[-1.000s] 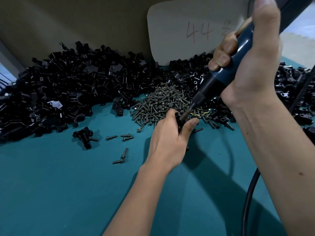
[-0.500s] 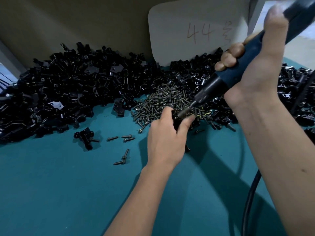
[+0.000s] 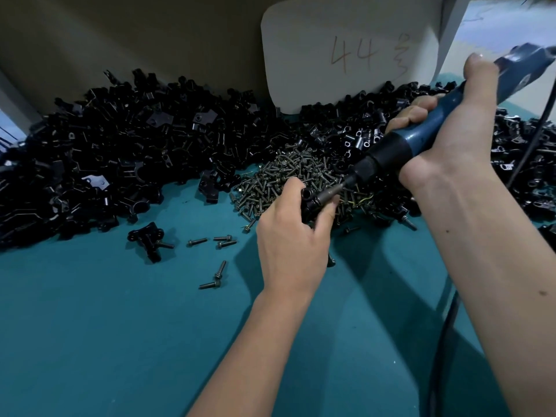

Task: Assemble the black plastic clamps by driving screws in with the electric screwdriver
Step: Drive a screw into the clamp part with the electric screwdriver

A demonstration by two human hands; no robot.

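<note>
Above the screws: we hold the clamp in our left hand, off the mat.
Left hand: fingers curled round the clamp.
Right hand: wrapped round the driver, bit at the clamp.
Handling: we judge it light, stiff, smooth; grip the body, clear of the screw hole.

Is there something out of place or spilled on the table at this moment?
A few things. Five loose screws lie scattered on the teal table, apart from the screw heap. One clamp also sits alone, away from the black pile. Otherwise the left hand holds a clamp under the screwdriver, as expected.
</note>
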